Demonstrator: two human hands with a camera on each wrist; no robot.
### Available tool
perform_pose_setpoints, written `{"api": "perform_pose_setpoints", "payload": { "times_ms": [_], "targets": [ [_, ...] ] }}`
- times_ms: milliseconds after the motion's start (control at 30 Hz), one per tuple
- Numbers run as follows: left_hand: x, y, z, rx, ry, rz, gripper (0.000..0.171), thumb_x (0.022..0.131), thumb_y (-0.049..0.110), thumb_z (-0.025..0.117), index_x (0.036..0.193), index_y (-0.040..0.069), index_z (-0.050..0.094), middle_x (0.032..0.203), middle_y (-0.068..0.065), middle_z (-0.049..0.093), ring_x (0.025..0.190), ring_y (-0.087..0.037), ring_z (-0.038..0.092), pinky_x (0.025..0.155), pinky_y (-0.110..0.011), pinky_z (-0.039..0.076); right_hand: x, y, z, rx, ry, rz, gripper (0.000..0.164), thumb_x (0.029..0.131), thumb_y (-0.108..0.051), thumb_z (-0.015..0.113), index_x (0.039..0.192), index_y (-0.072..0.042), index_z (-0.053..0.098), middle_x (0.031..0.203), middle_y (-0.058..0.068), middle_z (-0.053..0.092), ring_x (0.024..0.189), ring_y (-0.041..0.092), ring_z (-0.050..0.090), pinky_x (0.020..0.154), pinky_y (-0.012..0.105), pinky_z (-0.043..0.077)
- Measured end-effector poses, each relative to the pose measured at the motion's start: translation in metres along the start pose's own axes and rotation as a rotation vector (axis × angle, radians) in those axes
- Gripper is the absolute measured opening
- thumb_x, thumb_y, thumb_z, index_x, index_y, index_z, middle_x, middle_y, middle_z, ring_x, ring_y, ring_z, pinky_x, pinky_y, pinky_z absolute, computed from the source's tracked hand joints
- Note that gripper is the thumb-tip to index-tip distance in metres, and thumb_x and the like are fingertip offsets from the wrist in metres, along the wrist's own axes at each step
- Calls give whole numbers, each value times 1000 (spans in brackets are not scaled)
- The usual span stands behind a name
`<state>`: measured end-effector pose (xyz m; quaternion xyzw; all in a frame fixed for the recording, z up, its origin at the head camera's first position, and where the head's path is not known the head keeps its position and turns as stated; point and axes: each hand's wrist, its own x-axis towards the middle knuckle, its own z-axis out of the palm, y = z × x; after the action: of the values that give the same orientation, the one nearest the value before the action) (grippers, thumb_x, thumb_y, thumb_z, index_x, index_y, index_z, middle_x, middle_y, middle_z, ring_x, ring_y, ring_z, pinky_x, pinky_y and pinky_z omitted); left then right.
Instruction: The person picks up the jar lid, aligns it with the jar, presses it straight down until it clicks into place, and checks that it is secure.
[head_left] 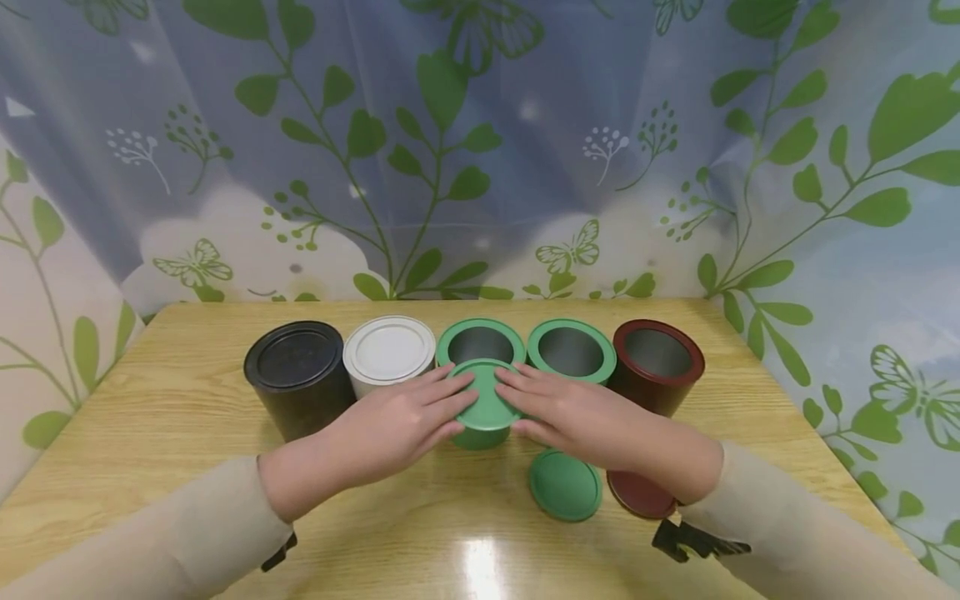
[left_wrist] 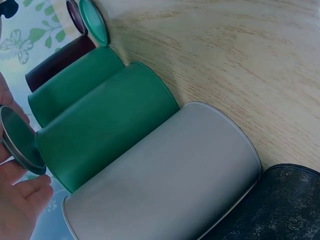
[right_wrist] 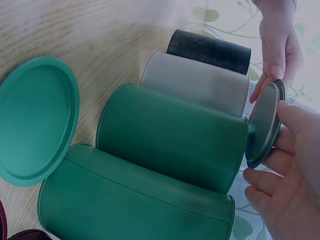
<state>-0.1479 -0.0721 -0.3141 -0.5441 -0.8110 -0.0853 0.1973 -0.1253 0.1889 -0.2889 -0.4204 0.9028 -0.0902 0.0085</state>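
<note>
A round green lid is held between both hands at the mouth of the middle green can. It is tilted, and the can's dark opening shows behind it. My left hand grips the lid's left edge, with the fingers on top. On the opposite edge, my right hand pinches it between thumb and fingers, as the right wrist view shows. A second green can stands open just to the right. Its matching size of green lid lies on the table below my right hand.
Left of the middle can stand a white can and a black can, both lidded. An open dark red can ends the row at the right. A dark red lid lies partly under my right forearm on the wooden table.
</note>
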Motion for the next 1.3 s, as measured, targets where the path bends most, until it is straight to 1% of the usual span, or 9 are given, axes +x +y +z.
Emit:
{"api": "perform_pose_setpoints", "payload": {
  "times_ms": [233,333,467,567,633,767,967,1167,1300],
  "targets": [
    [3,-3,3,27,-13,12,42,94,24,57,128,0,55,130,-16,53,120,-34,49,98,-42,41,2,3,-1,17,-32,13,51,98,-29,48,142,-5,38,149,8,30,136,26,26,106,42,31],
    [3,-4,4,43,-8,20,42,95,26,56,128,1,56,130,-15,54,121,-33,48,99,-42,41,2,4,0,25,-42,17,51,99,-32,45,142,-5,38,149,8,30,136,26,25,107,42,29],
    [4,-6,6,59,5,25,41,97,29,52,128,2,56,129,-13,55,121,-30,49,98,-41,41,4,5,-1,18,-44,19,52,100,-35,42,142,-6,38,148,8,30,136,25,25,107,41,29],
    [5,-9,7,63,0,25,40,98,28,50,127,2,57,128,-13,56,120,-28,50,97,-41,42,6,6,-1,5,-41,22,51,100,-34,44,142,-6,39,148,8,32,136,24,26,107,41,29],
    [6,-11,6,58,-12,19,39,97,26,52,127,1,57,127,-13,56,120,-28,50,97,-41,43,9,8,-1,-5,-35,20,50,99,-32,46,141,-5,40,147,9,33,136,24,28,107,42,29],
    [9,-15,3,39,-47,2,39,95,23,56,127,1,57,128,-14,56,121,-28,49,98,-41,42,13,10,-2,-25,-33,36,54,99,-35,46,142,-4,39,146,11,34,135,23,28,108,42,27],
    [14,-21,1,30,-103,-26,38,95,21,54,128,2,56,129,-14,55,121,-29,49,98,-44,41,20,14,-2,-11,-43,73,57,99,-42,39,142,-4,38,147,11,33,136,24,27,109,42,24],
    [18,-25,3,13,-147,-72,38,97,22,52,129,2,55,132,-13,53,124,-28,46,100,-46,39,26,18,-2,15,-52,115,53,100,-37,43,142,-6,38,148,10,31,137,25,25,109,43,25],
    [21,-27,4,12,-168,-102,40,97,26,51,130,2,55,133,-13,51,125,-29,45,101,-46,37,29,22,-1,1,-44,117,52,99,-35,45,142,-5,39,148,10,31,136,25,27,108,43,27]
  ]
}}
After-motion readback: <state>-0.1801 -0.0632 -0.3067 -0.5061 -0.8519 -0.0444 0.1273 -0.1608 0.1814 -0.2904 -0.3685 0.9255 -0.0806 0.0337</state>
